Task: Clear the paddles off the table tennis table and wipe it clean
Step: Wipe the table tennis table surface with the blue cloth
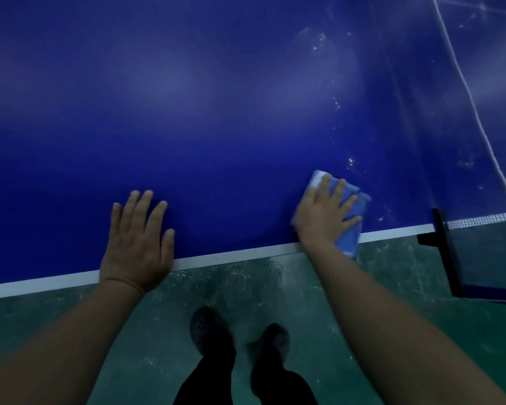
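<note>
No paddles show on my glossy blue counter [216,112]; wiping is underway, my right hand [323,217] flat-fingered on the folded blue cloth [352,229] beside the black net post [444,247], droplets beyond left, my left hand [138,244] splayed flat.

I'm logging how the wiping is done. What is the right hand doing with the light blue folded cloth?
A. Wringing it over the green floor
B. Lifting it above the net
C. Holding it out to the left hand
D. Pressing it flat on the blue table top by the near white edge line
D: the right hand lies spread-fingered on the light blue folded cloth, flat on the blue table top by its white edge line.
</note>
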Available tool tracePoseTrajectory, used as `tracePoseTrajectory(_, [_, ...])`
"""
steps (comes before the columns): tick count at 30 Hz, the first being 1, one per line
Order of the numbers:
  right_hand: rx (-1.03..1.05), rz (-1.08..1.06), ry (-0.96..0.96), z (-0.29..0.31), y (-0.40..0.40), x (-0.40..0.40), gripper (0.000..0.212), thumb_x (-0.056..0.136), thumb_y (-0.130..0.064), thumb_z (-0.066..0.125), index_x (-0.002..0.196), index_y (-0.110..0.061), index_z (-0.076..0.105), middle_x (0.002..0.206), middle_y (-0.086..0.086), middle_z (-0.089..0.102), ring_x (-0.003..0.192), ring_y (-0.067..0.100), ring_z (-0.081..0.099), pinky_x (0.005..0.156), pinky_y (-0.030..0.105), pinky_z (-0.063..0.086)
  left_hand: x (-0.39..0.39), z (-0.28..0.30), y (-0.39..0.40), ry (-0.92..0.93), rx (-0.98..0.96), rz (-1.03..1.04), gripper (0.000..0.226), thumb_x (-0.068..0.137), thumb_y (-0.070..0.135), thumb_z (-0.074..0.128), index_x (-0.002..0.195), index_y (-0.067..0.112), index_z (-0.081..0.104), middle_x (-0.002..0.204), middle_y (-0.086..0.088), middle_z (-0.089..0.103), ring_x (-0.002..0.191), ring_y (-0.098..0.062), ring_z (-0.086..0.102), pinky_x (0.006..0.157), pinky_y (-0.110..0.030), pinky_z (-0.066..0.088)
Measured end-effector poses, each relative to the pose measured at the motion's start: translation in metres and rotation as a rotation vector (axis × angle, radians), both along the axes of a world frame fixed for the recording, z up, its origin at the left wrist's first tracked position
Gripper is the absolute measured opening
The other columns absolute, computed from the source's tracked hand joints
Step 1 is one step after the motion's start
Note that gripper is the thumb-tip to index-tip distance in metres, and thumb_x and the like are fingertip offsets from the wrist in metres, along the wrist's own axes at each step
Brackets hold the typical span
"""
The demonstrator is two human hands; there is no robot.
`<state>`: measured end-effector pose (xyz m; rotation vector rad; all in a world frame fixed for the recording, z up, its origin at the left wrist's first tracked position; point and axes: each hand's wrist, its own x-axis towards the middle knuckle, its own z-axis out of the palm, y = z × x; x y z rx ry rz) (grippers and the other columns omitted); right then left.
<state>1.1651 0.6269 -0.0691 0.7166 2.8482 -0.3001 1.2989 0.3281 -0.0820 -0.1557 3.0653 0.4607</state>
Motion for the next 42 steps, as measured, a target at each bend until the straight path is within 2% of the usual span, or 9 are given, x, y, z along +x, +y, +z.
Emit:
tracePoseTrajectory(6, [-0.081,0.923,-0.122,-0.009,-0.055,0.018,0.061,0.098,-0.055,0.004,0.158,-0.043,0.002,0.168,-0.009,-0.008,0.153,0.027,-0.019,0.118,0.062,-0.01,-0.004,0.0,0.011,-0.023,-0.034,0.098,0.071,0.096,0.047,0.026,0.15,0.002,0.035,0.161,-0.021,0.024,0.152,-0.034,0.012,0.124,-0.049,-0.001])
tracePoseTrajectory(12, [0.02,0.231,-0.043,-0.004,0.109,0.012,0.057,0.103,-0.059,0.014,0.158,-0.045,0.004,0.169,-0.01,-0.004,0.155,0.027,-0.005,0.121,0.057,0.006,-0.036,0.005,0.098,-0.003,0.029,-0.091,0.071,0.095,0.045,0.03,0.151,0.002,0.034,0.161,-0.02,0.025,0.152,-0.034,0.015,0.125,-0.051,0.003])
tracePoseTrajectory(19, [-0.02,0.466,0.006,-0.016,0.029,-0.004,0.059,0.102,-0.055,0.01,0.159,-0.04,0.005,0.169,-0.006,-0.007,0.153,0.031,-0.015,0.117,0.059,-0.014,-0.047,-0.002,0.138,-0.009,-0.054,-0.198,0.067,0.096,0.043,0.031,0.148,0.002,0.041,0.16,-0.021,0.029,0.151,-0.035,0.018,0.123,-0.055,0.006])
tracePoseTrajectory(26, [-0.088,0.559,0.054,-0.018,-0.061,-0.123,0.059,0.103,-0.045,0.021,0.16,-0.034,0.008,0.169,0.001,-0.002,0.153,0.038,-0.009,0.116,0.067,-0.01,-0.048,-0.005,0.139,-0.018,-0.098,-0.208,0.063,0.097,0.042,0.031,0.144,0.004,0.048,0.157,-0.022,0.034,0.149,-0.039,0.022,0.122,-0.059,0.011])
tracePoseTrajectory(30, [-0.067,0.284,0.063,-0.012,0.026,-0.14,0.056,0.104,-0.043,0.02,0.159,-0.036,0.013,0.169,-0.003,0.003,0.154,0.037,-0.006,0.116,0.068,-0.006,-0.048,0.0,0.138,-0.028,-0.069,-0.202,0.063,0.097,0.042,0.03,0.144,0.003,0.048,0.157,-0.022,0.034,0.149,-0.04,0.023,0.122,-0.06,0.011])
tracePoseTrajectory(34, [0.012,-0.058,0.0,-0.002,0.14,-0.063,0.056,0.106,-0.049,0.012,0.16,-0.037,0.007,0.169,-0.004,-0.001,0.154,0.034,-0.006,0.119,0.066,-0.001,-0.049,0.002,0.138,-0.037,-0.046,-0.192,0.063,0.097,0.041,0.031,0.142,0.001,0.05,0.155,-0.023,0.036,0.149,-0.04,0.024,0.121,-0.062,0.013])
tracePoseTrajectory(37, [0.024,-0.199,-0.012,-0.003,0.144,-0.04,0.058,0.105,-0.052,0.009,0.16,-0.036,0.003,0.17,-0.002,-0.004,0.154,0.034,-0.008,0.118,0.066,-0.001,-0.049,0.002,0.138,-0.051,-0.051,-0.194,0.062,0.097,0.04,0.031,0.142,0.001,0.05,0.155,-0.023,0.036,0.148,-0.04,0.024,0.121,-0.061,0.012])
tracePoseTrajectory(39, [0.044,-0.093,0.01,-0.006,0.107,-0.042,0.057,0.106,-0.047,0.011,0.161,-0.034,0.003,0.169,0.001,-0.004,0.154,0.037,-0.009,0.118,0.068,-0.002,-0.049,0.002,0.139,-0.055,-0.05,-0.197,0.063,0.097,0.04,0.03,0.142,0.002,0.05,0.155,-0.023,0.036,0.148,-0.04,0.024,0.121,-0.061,0.011])
tracePoseTrajectory(42, [-0.013,0.448,0.074,-0.015,0.031,-0.011,0.057,0.104,-0.045,0.019,0.16,-0.034,0.011,0.169,0.002,0.004,0.154,0.037,-0.006,0.117,0.066,-0.008,-0.049,0.001,0.139,-0.05,-0.049,-0.196,0.063,0.097,0.04,0.03,0.141,0.001,0.051,0.155,-0.024,0.037,0.148,-0.041,0.025,0.121,-0.062,0.013])
